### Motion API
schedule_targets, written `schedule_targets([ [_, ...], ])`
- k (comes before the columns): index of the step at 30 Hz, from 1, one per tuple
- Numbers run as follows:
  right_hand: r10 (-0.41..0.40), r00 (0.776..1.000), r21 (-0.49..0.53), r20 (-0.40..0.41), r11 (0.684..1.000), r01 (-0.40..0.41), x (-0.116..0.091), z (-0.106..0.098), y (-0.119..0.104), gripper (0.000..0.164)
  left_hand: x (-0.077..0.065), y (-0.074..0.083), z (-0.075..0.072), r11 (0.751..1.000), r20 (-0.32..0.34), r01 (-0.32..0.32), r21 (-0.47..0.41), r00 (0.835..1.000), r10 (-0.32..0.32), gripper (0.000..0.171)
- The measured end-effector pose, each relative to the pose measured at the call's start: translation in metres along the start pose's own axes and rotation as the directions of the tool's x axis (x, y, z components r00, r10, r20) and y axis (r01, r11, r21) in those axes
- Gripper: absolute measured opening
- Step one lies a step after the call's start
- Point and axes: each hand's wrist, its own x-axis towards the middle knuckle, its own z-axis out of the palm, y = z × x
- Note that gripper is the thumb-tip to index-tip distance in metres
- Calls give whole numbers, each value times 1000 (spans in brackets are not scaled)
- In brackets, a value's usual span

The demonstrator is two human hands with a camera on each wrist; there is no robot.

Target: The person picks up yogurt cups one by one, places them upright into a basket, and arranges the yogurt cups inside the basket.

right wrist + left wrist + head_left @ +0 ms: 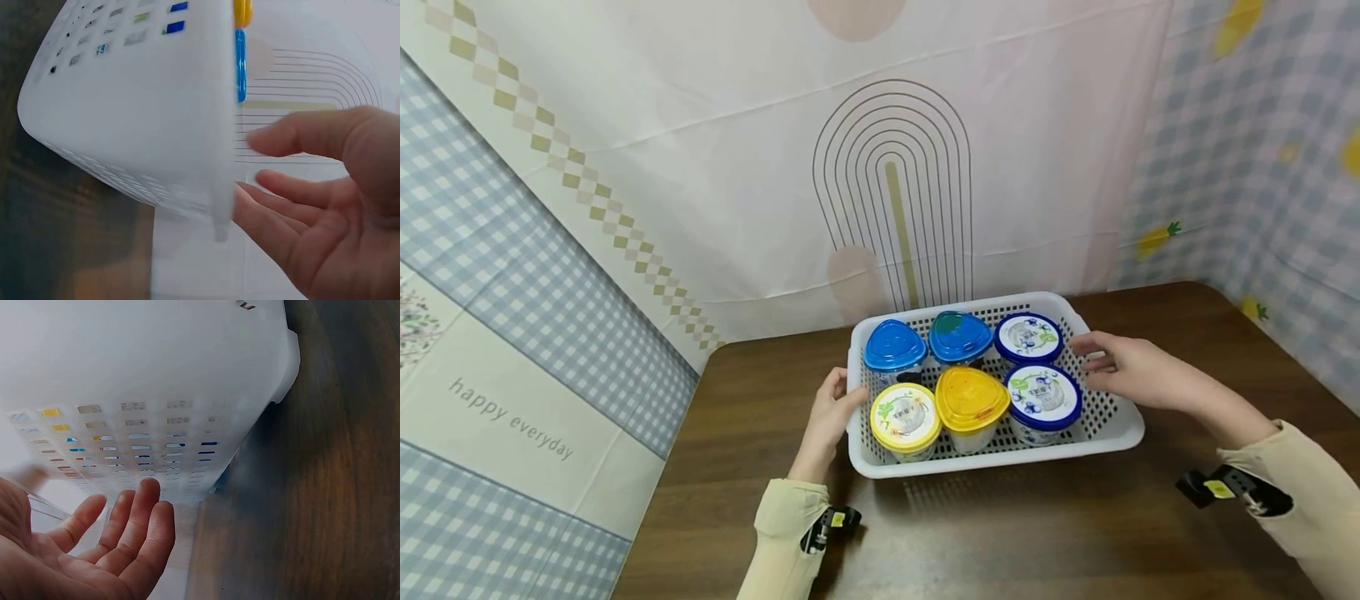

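A white plastic basket (992,468) with slotted walls sits toward the back of the table. Inside are two jars with blue three-sided lids (895,344), a jar with a yellow three-sided lid (972,398), a round yellow-rimmed tub (906,417) and two round tubs with dark blue rims (1042,397). At the basket's left end is my left hand (832,412), its thumb by the rim; in the left wrist view its fingers (147,544) are loosely extended beside the slotted wall. My right hand (1123,367) reaches over the right rim, fingers and thumb apart, gripping nothing.
The brown wooden table (752,467) runs up to a pale curtain (730,167) printed with arches behind the basket. Blue checked cloth (497,217) hangs on the left, and more checked cloth (1262,167) on the right.
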Motion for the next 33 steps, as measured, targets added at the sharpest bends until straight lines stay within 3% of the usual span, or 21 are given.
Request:
schedule_targets([
  [4,22,991,24,-133,1000,-19,-4,4,3,51,1,-2,0,1000,5,-2,-1,1000,2,29],
  [10,70,959,55,-274,997,-57,-11,13,7,46,1,-3,1,1000,7,0,5,1000,0,31],
  [25,139,887,135,-440,987,-88,-17,37,16,40,-8,-1,4,999,-19,26,19,999,-25,30],
  [33,113,855,141,-506,989,-48,-17,43,16,34,21,-39,1,1000,-66,4,21,998,-2,33],
])
